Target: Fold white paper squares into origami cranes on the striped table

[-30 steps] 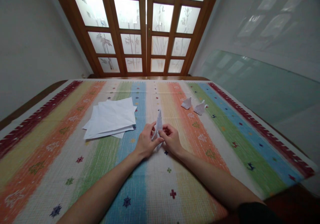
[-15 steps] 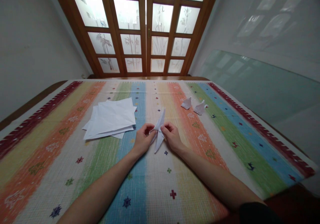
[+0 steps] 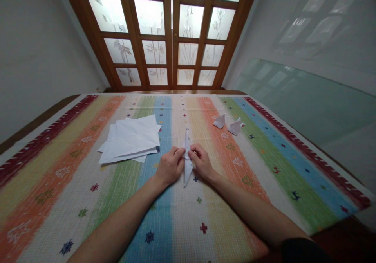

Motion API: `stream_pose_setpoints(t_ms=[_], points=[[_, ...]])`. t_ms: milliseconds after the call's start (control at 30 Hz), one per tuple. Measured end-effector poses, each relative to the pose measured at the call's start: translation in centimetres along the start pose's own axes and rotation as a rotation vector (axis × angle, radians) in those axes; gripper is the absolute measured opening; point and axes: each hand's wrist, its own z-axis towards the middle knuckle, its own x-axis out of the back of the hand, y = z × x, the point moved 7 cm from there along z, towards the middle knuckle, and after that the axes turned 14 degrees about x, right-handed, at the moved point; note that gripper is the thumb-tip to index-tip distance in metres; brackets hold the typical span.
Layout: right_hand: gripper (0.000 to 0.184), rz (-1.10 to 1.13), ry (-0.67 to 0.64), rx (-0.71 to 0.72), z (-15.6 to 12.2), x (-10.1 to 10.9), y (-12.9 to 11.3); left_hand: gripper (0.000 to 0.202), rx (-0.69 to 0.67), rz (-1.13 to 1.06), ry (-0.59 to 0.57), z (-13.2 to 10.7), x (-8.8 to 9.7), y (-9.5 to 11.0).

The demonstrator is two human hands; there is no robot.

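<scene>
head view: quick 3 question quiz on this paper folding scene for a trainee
1. True or false: the left hand and the right hand both pinch the folded paper.
2. The stack of white sheets lies: A) left of the hands, B) right of the hands, C) under the hands.
3. How many small folded figures sit on the striped cloth beyond the right hand?

Key: 1 true; 2 A; 3 two.
</scene>
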Motion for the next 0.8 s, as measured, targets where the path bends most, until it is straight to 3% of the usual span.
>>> stream_pose_setpoints(t_ms=[133, 233, 400, 500, 633, 800], points=[[0.026, -0.015, -0.057, 0.033, 0.1, -0.2, -0.1, 0.01, 0.039, -0.022, -0.053, 0.2, 0.0, -0.1], [0.029, 0.025, -0.067, -0.005, 0.1, -0.2, 0.5, 0.014, 0.146, -0.162, -0.067, 0.5, 0.0, -1.0], [0.033, 0.146, -0.033, -0.129, 0.0, -0.1, 2.1, 0.028, 0.356, -0.646, -0.107, 1.1, -0.9, -2.8], [0.029, 0.141, -0.009, -0.133, -0.1, -0.1, 2.4, 0.036, 0.466, -0.894, -0.146, 1.2, -1.8, -3.4], [0.028, -0.038, 0.065, -0.006, -0.5, 0.3, 1.6, 0.04, 0.547, -0.992, -0.135, 1.1, -2.2, -3.8], [0.022, -0.277, 0.024, 0.272, -0.7, 0.3, -0.9, 0.029, 0.513, -0.96, -0.056, 1.2, -1.6, -3.7]])
